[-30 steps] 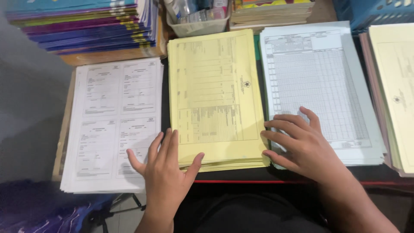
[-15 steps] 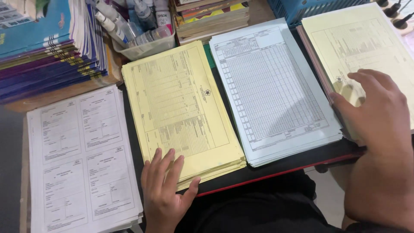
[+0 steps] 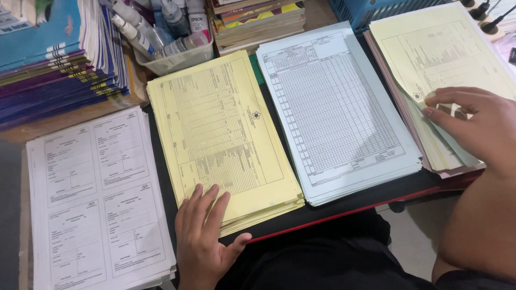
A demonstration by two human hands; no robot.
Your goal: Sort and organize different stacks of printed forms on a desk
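Observation:
Four stacks of printed forms lie side by side on a dark desk. My left hand rests flat, fingers spread, on the near edge of the yellow stack. My right hand pinches the lower left corner of the top pale-yellow sheet on the far-right stack and lifts it slightly. Between them lies a light-blue stack of gridded table forms. A white stack of forms sits at the left.
A pile of coloured booklets stands at the back left. Beside it is a clear tub of ink bottles, then stacked books and a blue crate. The desk's red front edge runs near my lap.
My right hand has moved from the blue stack to the far-right yellow stack and taken hold of the top sheet's corner. My left hand stays on the yellow stack. The view shifted right.

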